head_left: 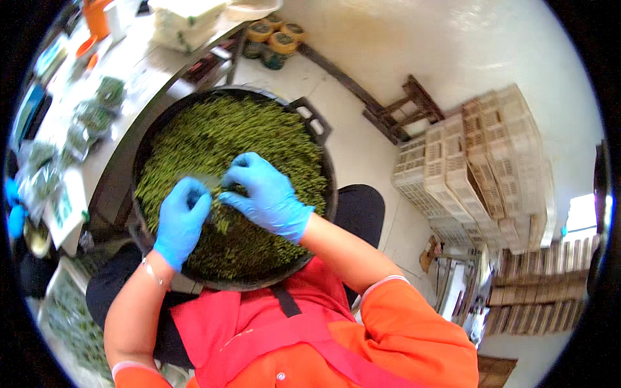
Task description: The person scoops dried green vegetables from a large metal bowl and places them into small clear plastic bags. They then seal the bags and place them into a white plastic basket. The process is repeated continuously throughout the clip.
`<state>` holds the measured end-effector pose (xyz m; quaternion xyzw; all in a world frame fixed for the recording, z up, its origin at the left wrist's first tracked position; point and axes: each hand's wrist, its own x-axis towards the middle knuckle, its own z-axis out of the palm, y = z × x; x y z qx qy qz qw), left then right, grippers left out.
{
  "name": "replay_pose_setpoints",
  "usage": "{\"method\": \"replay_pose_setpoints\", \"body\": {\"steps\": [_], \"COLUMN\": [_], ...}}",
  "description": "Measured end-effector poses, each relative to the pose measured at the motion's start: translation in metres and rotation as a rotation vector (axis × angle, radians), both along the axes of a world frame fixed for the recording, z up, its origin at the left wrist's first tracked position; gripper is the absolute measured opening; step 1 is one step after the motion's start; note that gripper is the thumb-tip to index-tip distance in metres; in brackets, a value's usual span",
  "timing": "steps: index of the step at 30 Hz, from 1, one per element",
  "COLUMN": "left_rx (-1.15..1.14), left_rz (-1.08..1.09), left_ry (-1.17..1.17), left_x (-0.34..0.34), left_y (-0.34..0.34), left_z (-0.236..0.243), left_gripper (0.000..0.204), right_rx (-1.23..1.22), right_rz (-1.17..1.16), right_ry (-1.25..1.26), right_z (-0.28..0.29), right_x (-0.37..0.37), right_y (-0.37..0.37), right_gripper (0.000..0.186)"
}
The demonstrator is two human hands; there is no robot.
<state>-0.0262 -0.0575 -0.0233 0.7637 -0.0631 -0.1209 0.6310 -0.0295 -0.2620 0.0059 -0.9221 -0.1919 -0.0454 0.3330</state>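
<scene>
A black tub (326,139) full of small green sprigs (226,123) is between my knees. My left hand (184,220), in a blue glove, pinches a thin clear plastic bag (204,182) over the sprigs at the tub's middle left. My right hand (262,197), also blue-gloved, is curled just right of the bag, its fingertips among or over the greens; what they hold is too small to make out.
A white table (139,61) at left holds bagged greens (94,116), containers and an orange jug (97,19). A co-worker's blue-gloved hand (14,207) is at far left. Stacked crates (491,161) stand right, yellow-lidded containers (281,42) behind, and a tray of bags (71,323) lower left.
</scene>
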Motion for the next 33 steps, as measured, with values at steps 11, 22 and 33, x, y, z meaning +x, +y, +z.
{"method": "replay_pose_setpoints", "body": {"steps": [11,22,33], "left_rx": [0.163,0.138,-0.209], "left_rz": [-0.066,-0.252,-0.497], "left_ry": [-0.22,-0.425,0.154], "left_x": [-0.018,0.031,0.031], "left_y": [-0.01,0.042,0.037], "left_z": [0.019,0.034,0.011], "left_gripper": [0.011,0.062,0.039], "right_rx": [0.103,0.538,0.235], "right_rz": [-0.18,-0.028,0.178], "right_ry": [0.447,0.651,0.447], "right_z": [-0.03,0.009,0.045], "right_x": [0.016,0.021,0.033], "right_y": [0.018,-0.005,0.012], "right_gripper": [0.054,0.026,0.05]}}
